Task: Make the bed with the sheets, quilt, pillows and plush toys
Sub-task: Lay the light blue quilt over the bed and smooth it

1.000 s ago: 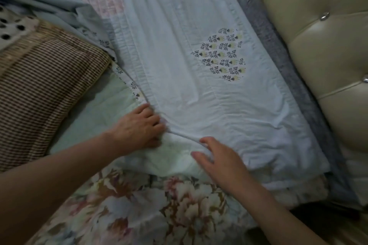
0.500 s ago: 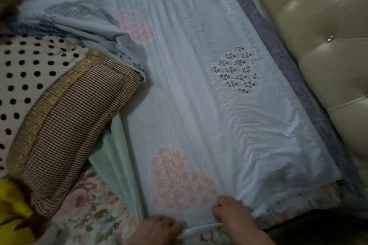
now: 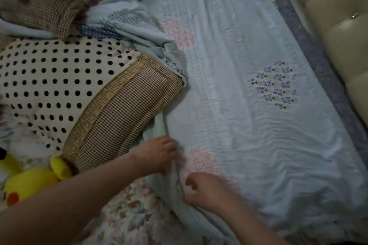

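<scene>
- the pale blue quilt (image 3: 249, 145) lies flat down the middle and right of the frame, beside the puffy headboard (image 3: 338, 32) at the upper right.
- the left hand (image 3: 157, 153) sits on the quilt's folded edge at the lower middle, with its fingers curled over the edge.
- the right hand (image 3: 207, 191) is just below it, on the same edge. its fingers are bent, but it is too blurry to tell if they pinch the cloth.
- the two hands are close together but not touching.
- the step looks like making this edge straight and smooth.
- to do it well, i think both hands should hold the edge and pull it gently the same way, so the fold makes one neat line over the flower sheet (image 3: 129, 215).
- the wrinkles at the lower right need a flat hand to smooth them.
- the spotty pillow (image 3: 59, 89) at the left sits on a bunched part of the quilt, so it may need a lift.
- the yellow plush toy (image 3: 29, 183) waits at the lower left.
</scene>
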{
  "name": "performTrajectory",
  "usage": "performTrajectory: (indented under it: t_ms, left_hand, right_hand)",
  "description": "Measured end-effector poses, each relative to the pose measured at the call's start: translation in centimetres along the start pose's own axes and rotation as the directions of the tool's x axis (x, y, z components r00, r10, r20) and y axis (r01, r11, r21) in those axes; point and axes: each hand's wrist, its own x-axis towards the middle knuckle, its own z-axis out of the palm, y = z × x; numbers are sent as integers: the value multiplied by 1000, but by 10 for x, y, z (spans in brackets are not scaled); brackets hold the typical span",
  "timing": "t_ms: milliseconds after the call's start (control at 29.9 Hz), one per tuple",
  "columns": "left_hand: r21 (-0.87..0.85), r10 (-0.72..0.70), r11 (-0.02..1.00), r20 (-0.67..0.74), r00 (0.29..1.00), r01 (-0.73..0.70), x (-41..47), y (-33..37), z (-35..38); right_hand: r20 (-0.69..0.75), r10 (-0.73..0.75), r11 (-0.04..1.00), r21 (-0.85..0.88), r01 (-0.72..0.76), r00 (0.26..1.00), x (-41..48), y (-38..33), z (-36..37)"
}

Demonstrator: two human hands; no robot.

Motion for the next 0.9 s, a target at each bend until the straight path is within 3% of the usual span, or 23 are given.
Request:
performTrajectory:
  t_ms: [67,167,268,335,435,569,703,803,904]
  left_hand:
    - [0,55,998,40,998,-55,-4,-22,4]
    - [-82,100,991,-85,991,-107,-18,-32,14]
    - [-127,123,981,-175,977,-147,-43,-30,18]
    - [-159,162,968,-207,965,-196,-51,-18,12]
    - [-243,251,927,-168,953,-287,-79,25,25]
    - [-380,274,888,-13,962,-258,-128,97,70]
    - [-320,215,931,93,972,-175,-145,111,103]
    - [-314,183,945,262,948,-95,-142,111,115]
    - [-261,90,965,328,940,-2,-136,112,109]
  right_hand:
    - [14,46,994,96,-47,999,21,-22,11]
    - [-67,156,952,277,-132,985,42,-40,33]
    - [0,264,773,598,-212,965,43,-46,46]
    - [5,224,728,664,-171,975,38,-42,47]
    - [8,152,826,549,-131,988,20,-45,55]
    - [253,73,982,152,-114,965,-15,-55,94]
    - [229,200,961,143,-236,953,-25,-72,156]
    - [153,181,978,79,-195,972,-8,-76,156]
    - [188,159,978,101,-181,969,-4,-78,149]
